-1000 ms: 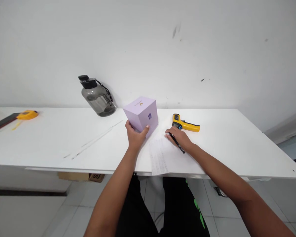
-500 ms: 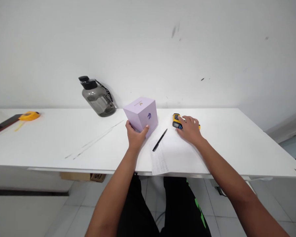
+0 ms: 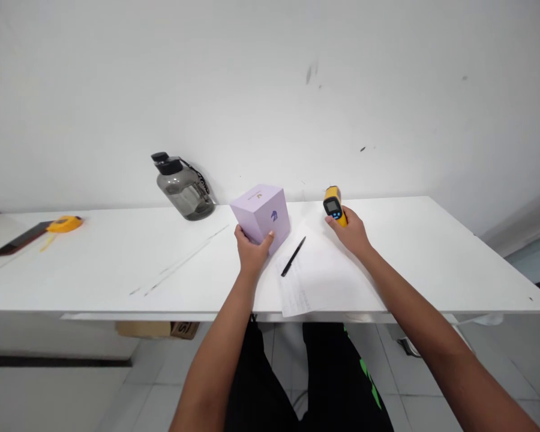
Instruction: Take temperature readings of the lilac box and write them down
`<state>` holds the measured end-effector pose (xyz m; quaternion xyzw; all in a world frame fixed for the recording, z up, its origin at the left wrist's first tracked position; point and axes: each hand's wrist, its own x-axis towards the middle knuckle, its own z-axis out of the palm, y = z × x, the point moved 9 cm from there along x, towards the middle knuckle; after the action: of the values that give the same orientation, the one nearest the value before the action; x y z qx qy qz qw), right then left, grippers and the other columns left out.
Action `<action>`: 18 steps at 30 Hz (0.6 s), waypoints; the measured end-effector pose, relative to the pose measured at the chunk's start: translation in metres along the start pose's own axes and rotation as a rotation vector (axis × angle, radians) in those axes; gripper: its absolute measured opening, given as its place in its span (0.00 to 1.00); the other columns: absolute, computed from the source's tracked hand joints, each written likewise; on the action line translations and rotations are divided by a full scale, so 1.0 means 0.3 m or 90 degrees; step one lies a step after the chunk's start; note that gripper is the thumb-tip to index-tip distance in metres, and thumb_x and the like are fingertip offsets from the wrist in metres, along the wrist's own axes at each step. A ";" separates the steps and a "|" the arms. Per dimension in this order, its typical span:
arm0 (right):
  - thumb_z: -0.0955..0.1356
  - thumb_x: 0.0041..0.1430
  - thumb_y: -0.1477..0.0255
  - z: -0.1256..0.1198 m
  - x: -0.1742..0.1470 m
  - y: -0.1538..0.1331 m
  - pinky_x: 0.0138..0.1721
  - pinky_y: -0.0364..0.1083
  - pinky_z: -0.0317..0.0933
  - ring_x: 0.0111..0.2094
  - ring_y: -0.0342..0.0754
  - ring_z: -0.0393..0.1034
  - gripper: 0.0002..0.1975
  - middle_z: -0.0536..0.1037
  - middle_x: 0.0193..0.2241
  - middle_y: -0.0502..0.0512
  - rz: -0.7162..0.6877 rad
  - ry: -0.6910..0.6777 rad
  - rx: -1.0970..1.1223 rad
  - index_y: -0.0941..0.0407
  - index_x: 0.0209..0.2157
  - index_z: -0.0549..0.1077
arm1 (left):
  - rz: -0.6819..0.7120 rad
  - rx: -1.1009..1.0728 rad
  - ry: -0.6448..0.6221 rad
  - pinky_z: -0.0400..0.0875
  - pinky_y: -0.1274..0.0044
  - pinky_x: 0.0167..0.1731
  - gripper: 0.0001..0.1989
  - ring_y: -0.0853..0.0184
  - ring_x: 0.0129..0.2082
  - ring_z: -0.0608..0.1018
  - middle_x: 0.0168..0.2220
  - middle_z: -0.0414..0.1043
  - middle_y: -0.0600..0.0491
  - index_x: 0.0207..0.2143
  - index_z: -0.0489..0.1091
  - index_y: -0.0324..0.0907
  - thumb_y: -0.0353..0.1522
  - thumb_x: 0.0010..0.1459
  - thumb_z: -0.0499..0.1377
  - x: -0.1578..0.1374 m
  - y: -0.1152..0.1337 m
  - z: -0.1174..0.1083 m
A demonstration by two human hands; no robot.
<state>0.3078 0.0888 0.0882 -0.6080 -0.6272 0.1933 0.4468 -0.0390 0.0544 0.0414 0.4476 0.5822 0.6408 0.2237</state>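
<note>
A lilac box (image 3: 263, 217) with a dark emblem on its front side stands on the white table, and my left hand (image 3: 252, 249) grips its lower near corner. My right hand (image 3: 353, 231) is wrapped round the handle of a yellow and black infrared thermometer gun (image 3: 333, 205). The gun is held upright, its small screen and blue buttons facing me. Between the hands a black pen (image 3: 293, 256) lies across a sheet of paper (image 3: 297, 294) with faint writing on it.
A grey see-through water bottle (image 3: 184, 191) with a black lid stands by the wall. Far left on the table (image 3: 117, 258) are a yellow tape measure (image 3: 65, 224) and a dark flat object (image 3: 21, 239). Under the table sits a cardboard box (image 3: 148, 329).
My right hand has closed round the thermometer gun and raised it from lying on the table to upright. The left hand keeps its hold on the box; the view has shifted slightly.
</note>
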 end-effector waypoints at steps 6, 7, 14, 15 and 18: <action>0.80 0.43 0.50 0.215 -0.109 -0.215 0.31 0.49 0.67 0.26 0.46 0.67 0.29 0.73 0.28 0.46 0.048 -0.176 0.364 0.54 0.39 0.74 | -0.010 0.016 0.005 0.69 0.54 0.67 0.53 0.45 0.66 0.74 0.67 0.68 0.37 0.66 0.58 0.46 0.46 0.42 0.79 0.008 -0.006 -0.014; 0.81 0.41 0.52 0.251 -0.128 -0.243 0.29 0.49 0.67 0.24 0.44 0.66 0.29 0.73 0.27 0.45 0.052 -0.198 0.404 0.54 0.39 0.74 | -0.009 0.013 0.011 0.69 0.54 0.67 0.53 0.45 0.66 0.74 0.67 0.68 0.37 0.66 0.58 0.46 0.46 0.43 0.79 0.009 -0.008 -0.019; 0.80 0.42 0.62 0.369 -0.220 -0.267 0.25 0.47 0.66 0.19 0.43 0.66 0.24 0.74 0.20 0.43 0.075 -0.306 0.569 0.55 0.41 0.77 | 0.018 -0.071 -0.017 0.75 0.59 0.61 0.44 0.52 0.58 0.80 0.61 0.73 0.39 0.62 0.61 0.44 0.50 0.50 0.74 0.007 -0.017 0.001; 0.80 0.42 0.63 0.375 -0.226 -0.261 0.25 0.47 0.65 0.19 0.44 0.65 0.24 0.74 0.20 0.43 0.082 -0.317 0.572 0.55 0.41 0.77 | 0.023 -0.082 -0.028 0.76 0.59 0.60 0.43 0.52 0.57 0.80 0.60 0.74 0.40 0.62 0.61 0.44 0.51 0.51 0.73 0.006 -0.017 0.007; 0.79 0.42 0.63 0.389 -0.240 -0.252 0.24 0.47 0.64 0.19 0.44 0.65 0.23 0.75 0.19 0.44 0.094 -0.338 0.564 0.56 0.41 0.77 | 0.035 -0.098 -0.049 0.77 0.60 0.58 0.43 0.53 0.56 0.81 0.58 0.75 0.41 0.61 0.62 0.44 0.52 0.51 0.72 0.005 -0.015 0.019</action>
<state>0.1605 0.0424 0.0629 -0.3334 -0.5321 0.6188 0.4720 -0.0361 0.0596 0.0372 0.4692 0.5099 0.6718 0.2619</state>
